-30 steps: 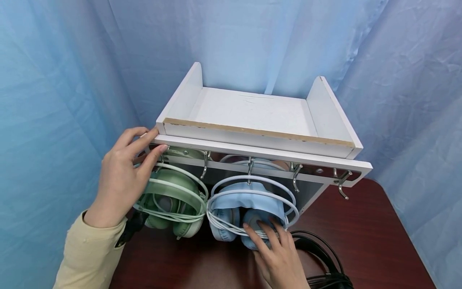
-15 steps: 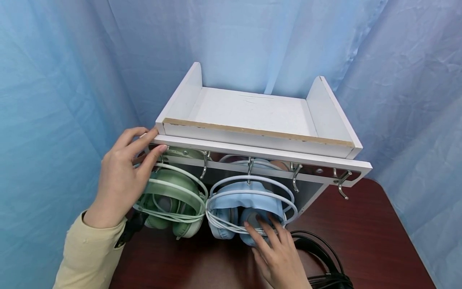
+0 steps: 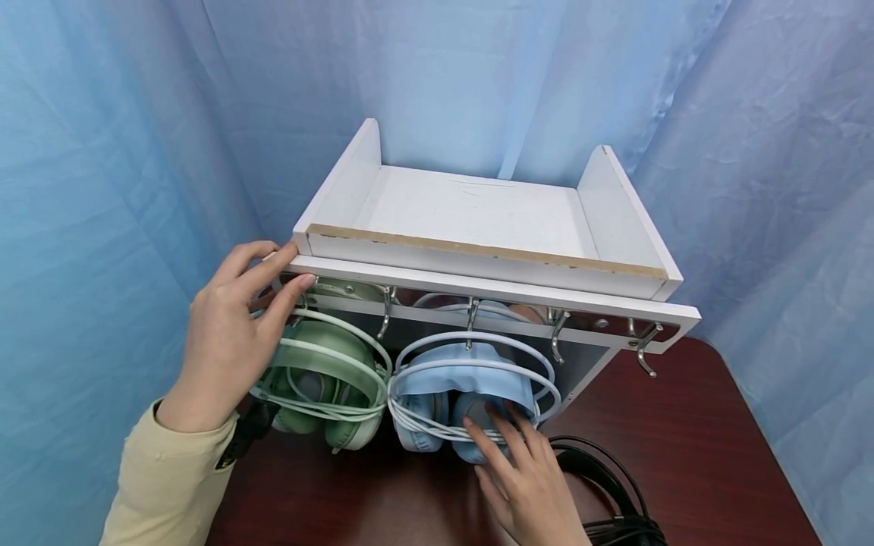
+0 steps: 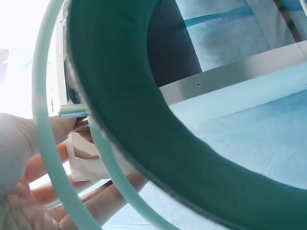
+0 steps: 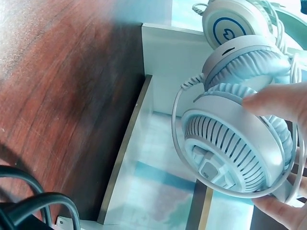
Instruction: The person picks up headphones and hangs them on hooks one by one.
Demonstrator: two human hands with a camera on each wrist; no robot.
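Pale blue headphones (image 3: 467,379) hang by their headband from a middle metal hook (image 3: 472,318) of a white rack (image 3: 478,287). My right hand (image 3: 529,485) holds their right ear cup; in the right wrist view the thumb lies on one side of the ear cup (image 5: 230,143) and fingers on the other. A thin cable loops around the cups. My left hand (image 3: 228,326) grips the left end of the rack's front board, thumb in front. Just beside it, green headphones (image 3: 334,356) hang at the left end. Their headband (image 4: 115,96) crosses the left wrist view, partly covering that hand.
Two more hooks at the right bear nothing, one a bent metal hook (image 3: 649,349). Black headphones (image 3: 601,474) with a cable lie on the dark red table (image 3: 710,455), right of my right hand. Blue curtains (image 3: 471,83) surround the rack.
The blue headphones' right ear cup has risen slightly, and the headphones have shifted a little left. My left hand keeps its grip on the rack.
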